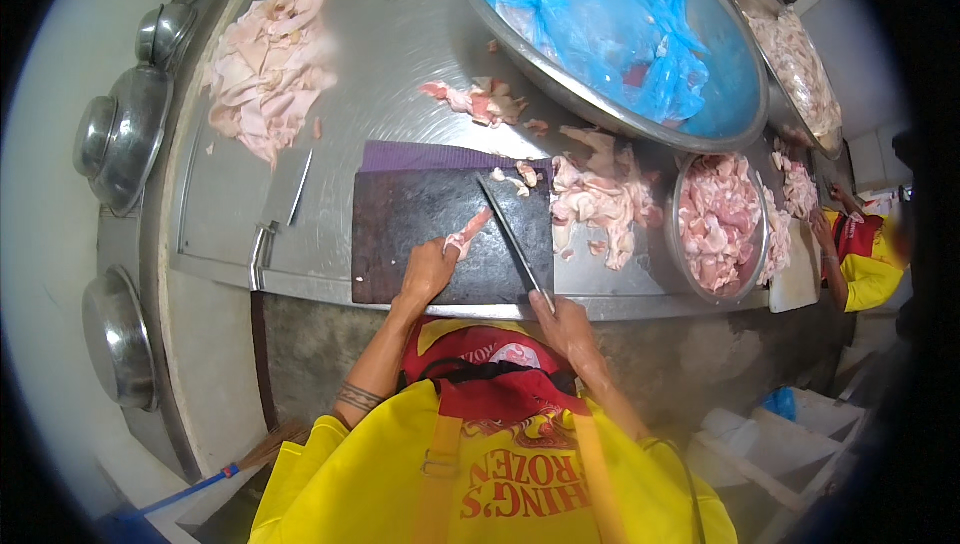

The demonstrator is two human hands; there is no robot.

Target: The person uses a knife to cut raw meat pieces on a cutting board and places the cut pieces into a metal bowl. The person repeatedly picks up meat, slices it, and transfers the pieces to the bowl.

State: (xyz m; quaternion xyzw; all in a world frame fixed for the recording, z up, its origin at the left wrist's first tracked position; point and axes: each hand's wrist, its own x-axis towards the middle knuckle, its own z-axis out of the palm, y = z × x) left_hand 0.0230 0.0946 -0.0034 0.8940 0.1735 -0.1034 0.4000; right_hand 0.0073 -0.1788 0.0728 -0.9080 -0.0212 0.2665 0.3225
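Note:
My left hand [428, 269] is closed on a strip of raw meat [472, 232], pink with pale skin or fat, over the dark cutting board [395, 219]. In my right hand [563, 326] is the handle of a long narrow knife [512, 239]. Its blade slants up and left across the board, just right of the strip, and its tip lies near small pale scraps [525, 178] at the board's far edge. A purple cloth or mat [420, 157] shows beneath the board. Beside the board on the right lies a heap of pale meat trimmings [605, 199].
A cleaver [285, 187] lies left of the board, below a pile of pale skins [272, 64]. Reddish trimmings [480, 102] lie beyond it. A large metal basin [610, 122] holds blue plastic bags; a bowl [680, 244] holds meat. A co-worker [865, 254] is at right.

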